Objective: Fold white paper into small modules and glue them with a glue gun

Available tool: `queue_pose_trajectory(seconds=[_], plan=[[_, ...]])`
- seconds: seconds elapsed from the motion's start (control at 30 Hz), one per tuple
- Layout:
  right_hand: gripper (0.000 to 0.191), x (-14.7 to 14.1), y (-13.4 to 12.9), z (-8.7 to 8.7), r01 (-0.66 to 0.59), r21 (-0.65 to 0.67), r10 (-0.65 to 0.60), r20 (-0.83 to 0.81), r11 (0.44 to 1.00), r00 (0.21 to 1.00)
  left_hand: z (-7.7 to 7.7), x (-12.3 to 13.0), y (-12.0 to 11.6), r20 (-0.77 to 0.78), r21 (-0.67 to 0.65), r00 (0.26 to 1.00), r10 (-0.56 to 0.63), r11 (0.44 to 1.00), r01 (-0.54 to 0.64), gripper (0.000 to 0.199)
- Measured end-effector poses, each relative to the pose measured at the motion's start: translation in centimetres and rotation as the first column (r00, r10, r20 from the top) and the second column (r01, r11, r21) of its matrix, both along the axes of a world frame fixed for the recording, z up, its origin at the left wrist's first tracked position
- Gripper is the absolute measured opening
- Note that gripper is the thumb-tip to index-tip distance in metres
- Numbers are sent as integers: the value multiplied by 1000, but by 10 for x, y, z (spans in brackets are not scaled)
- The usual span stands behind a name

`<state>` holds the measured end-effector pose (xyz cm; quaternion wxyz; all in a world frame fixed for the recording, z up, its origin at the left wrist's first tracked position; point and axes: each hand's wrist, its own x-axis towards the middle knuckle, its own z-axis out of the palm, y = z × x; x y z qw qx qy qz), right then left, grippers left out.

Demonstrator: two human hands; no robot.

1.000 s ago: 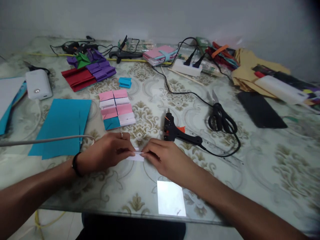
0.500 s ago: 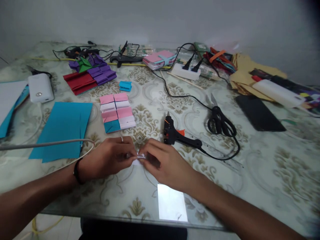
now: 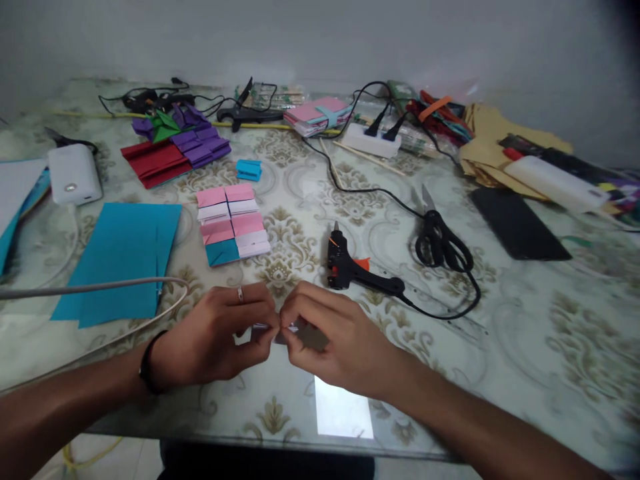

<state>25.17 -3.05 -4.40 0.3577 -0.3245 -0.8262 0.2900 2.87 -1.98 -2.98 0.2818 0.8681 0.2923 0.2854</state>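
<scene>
A small folded piece of white paper (image 3: 281,338) is pinched between my two hands near the table's front edge, mostly hidden by the fingers. My left hand (image 3: 220,333) is closed on its left side, with a ring on one finger and a dark band at the wrist. Thumb and fingers of my right hand (image 3: 333,337) grip the other side, fingertips nearly meeting the left ones. Just beyond lies a block of pink, white and blue folded paper pieces (image 3: 234,225). A black glue gun (image 3: 357,267) rests on its side to the right.
Blue paper sheets (image 3: 120,260) lie left, with a grey cable (image 3: 100,287) across them. A white power bank (image 3: 75,175) stands behind. Scissors (image 3: 437,240), a ruler (image 3: 450,323) and a black phone (image 3: 520,223) are right. Red folded paper (image 3: 155,162) and a power strip (image 3: 373,140) sit farther back.
Both hands have come slightly nearer to me with the white paper. My left hand has turned so its fingers curl more around the paper. The view has shifted slightly.
</scene>
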Motion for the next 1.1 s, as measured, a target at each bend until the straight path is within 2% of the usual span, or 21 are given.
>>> queue_pose_trajectory(seconds=[0.2,0.63,0.83,1.1], plan=[[14,5,3,2,41,8,-41,28,999,999,-3,-2,1,30,-15,999,26,1000,-25,16],[15,-6,0,1,104,146,-111,43,984,993,0,1,-6,-2,-26,998,64,998,-64,18],[15,-4,0,6,92,122,-97,34,988,995,4,-1,-6,-1,-39,998,56,998,-56,17],[17,11,7,15,149,54,-151,31,987,988,9,-11,1,13,-37,998,55,998,-54,17]])
